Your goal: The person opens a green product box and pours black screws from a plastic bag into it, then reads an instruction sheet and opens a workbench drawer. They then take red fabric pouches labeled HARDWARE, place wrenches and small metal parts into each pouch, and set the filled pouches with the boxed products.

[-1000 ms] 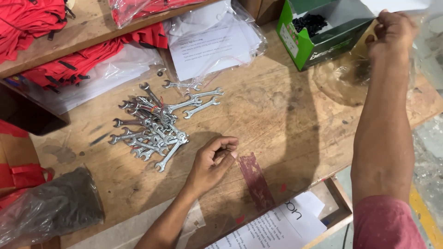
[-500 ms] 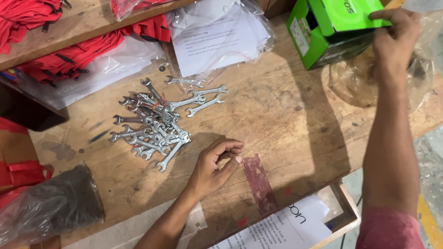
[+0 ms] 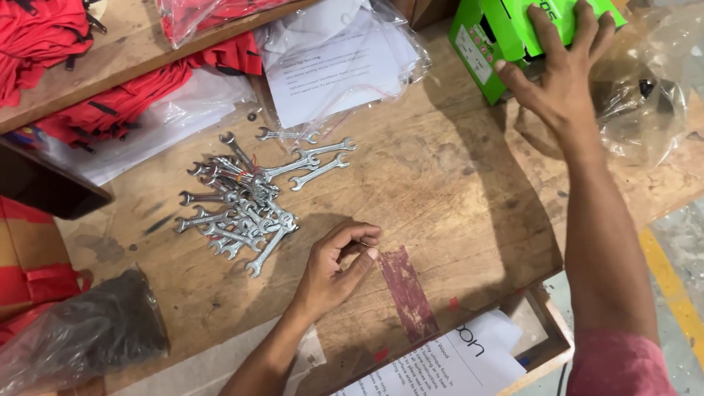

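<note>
Head view: right hand (image 3: 565, 88) spread flat on green box (image 3: 506, 37), left hand (image 3: 334, 271) loosely curled, pinching something small I cannot identify.
Step looks like box handling; wrench pile (image 3: 242, 202) lies up-left of left hand, untouched; next move needs firm box grip.

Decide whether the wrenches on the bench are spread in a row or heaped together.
Heaped. The wrenches lie crossed over one another in a loose pile on the wooden bench; only a few at its upper right edge lie singly.
</note>
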